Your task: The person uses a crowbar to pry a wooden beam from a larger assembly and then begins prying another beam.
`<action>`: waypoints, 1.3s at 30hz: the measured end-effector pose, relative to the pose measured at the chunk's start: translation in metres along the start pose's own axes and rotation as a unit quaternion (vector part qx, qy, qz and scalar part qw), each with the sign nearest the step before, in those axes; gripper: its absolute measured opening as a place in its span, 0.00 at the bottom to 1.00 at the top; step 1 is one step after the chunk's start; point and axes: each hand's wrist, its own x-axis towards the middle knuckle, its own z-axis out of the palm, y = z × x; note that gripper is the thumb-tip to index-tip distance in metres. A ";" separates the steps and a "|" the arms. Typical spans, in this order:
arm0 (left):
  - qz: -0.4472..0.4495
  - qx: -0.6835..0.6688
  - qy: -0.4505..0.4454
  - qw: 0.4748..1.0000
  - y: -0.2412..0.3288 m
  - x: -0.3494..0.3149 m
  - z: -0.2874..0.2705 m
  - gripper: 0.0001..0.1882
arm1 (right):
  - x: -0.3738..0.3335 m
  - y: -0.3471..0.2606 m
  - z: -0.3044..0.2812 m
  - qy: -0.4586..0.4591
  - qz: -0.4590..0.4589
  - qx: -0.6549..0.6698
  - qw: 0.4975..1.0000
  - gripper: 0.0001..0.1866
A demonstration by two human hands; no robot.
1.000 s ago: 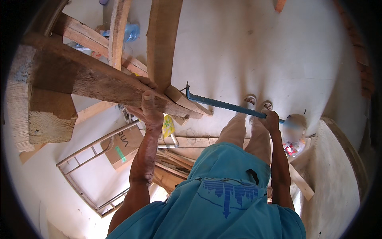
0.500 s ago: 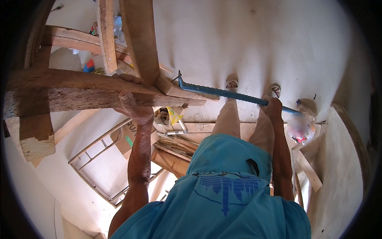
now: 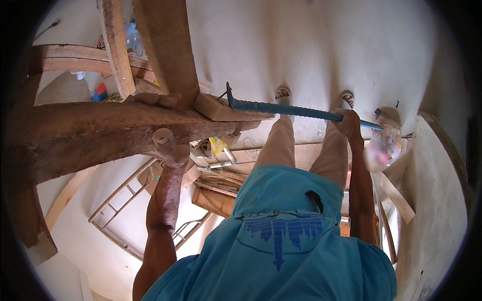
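Note:
My left hand [image 3: 169,148] is wrapped round a thick, rough wooden beam [image 3: 95,123], the thumb on the near side and the fingers over the far side. The beam runs across the left of the view, joined to an upright timber [image 3: 168,50] and a short wood block [image 3: 226,109]. In my right hand [image 3: 348,124] is a blue ribbed crowbar [image 3: 286,109], gripped toward its right end. Its bent end points left, close beside the wood block; whether it touches the block I cannot tell.
Further timbers [image 3: 116,50] stand at the upper left. A metal frame [image 3: 120,205] and stacked wood pieces [image 3: 221,183] lie at lower left and behind my legs. A clear plastic bag [image 3: 384,148] is at right, near a curved pale wall [image 3: 434,200]. My sandalled feet stand on the pale floor.
The beam fills more of the left side and its near end sits lower in view. My right hand and the crowbar have shifted slightly, the bar now lying more level.

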 end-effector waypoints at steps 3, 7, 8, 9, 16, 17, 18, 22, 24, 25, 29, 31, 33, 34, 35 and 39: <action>-0.017 -0.009 -0.010 1.000 -0.001 0.006 0.002 0.44 | 0.001 0.000 0.003 -0.011 0.018 -0.014 1.000 0.08; 0.027 -0.024 0.070 0.997 0.005 0.014 0.024 0.45 | 0.002 0.001 0.007 -0.004 0.026 -0.012 1.000 0.10; 0.019 -0.024 0.072 0.997 0.006 0.012 0.023 0.44 | 0.003 0.001 0.008 0.001 0.025 -0.002 1.000 0.10; 0.011 -0.025 0.074 0.997 0.007 0.011 0.021 0.44 | 0.003 0.001 0.010 0.013 0.022 0.005 1.000 0.08; -0.025 -0.059 0.044 0.997 0.013 0.016 0.024 0.47 | -0.011 -0.017 0.016 0.072 0.067 0.013 0.995 0.06; -0.037 -0.051 0.045 0.997 0.011 0.010 0.019 0.49 | -0.010 -0.016 0.017 0.071 0.060 0.004 0.996 0.07; -0.049 -0.044 0.046 0.997 0.011 0.008 0.016 0.50 | -0.009 -0.015 0.019 0.070 0.055 -0.005 0.996 0.07; 0.005 -0.019 0.080 0.997 0.010 0.007 0.022 0.48 | -0.014 -0.010 0.031 0.089 0.045 -0.001 0.995 0.07; 0.034 -0.015 0.101 0.994 0.007 0.010 0.026 0.44 | -0.017 -0.013 0.032 0.090 0.054 0.003 0.994 0.07; 0.040 -0.014 0.110 0.993 0.007 0.011 0.028 0.42 | -0.021 -0.008 0.036 0.102 0.055 -0.008 0.993 0.07; 0.022 -0.001 0.111 0.994 0.009 0.009 0.028 0.42 | -0.036 -0.004 0.041 0.112 0.088 -0.025 0.990 0.09; 0.021 0.029 0.109 0.993 0.008 0.008 0.025 0.43 | -0.041 -0.008 0.039 0.097 0.107 -0.027 0.989 0.10; 0.021 0.074 0.098 0.992 0.009 0.010 0.023 0.43 | -0.048 -0.001 0.044 0.082 0.119 -0.034 0.989 0.11; 0.013 0.086 0.103 0.991 0.011 0.011 0.025 0.43 | -0.050 0.001 0.048 0.085 0.121 -0.036 0.988 0.10; 0.005 0.098 0.109 0.989 0.014 0.012 0.027 0.43 | -0.053 0.001 0.050 0.086 0.123 -0.038 0.988 0.09; -0.013 0.129 0.096 0.987 0.013 0.010 0.021 0.42 | -0.071 -0.011 0.055 0.051 0.162 -0.030 0.985 0.12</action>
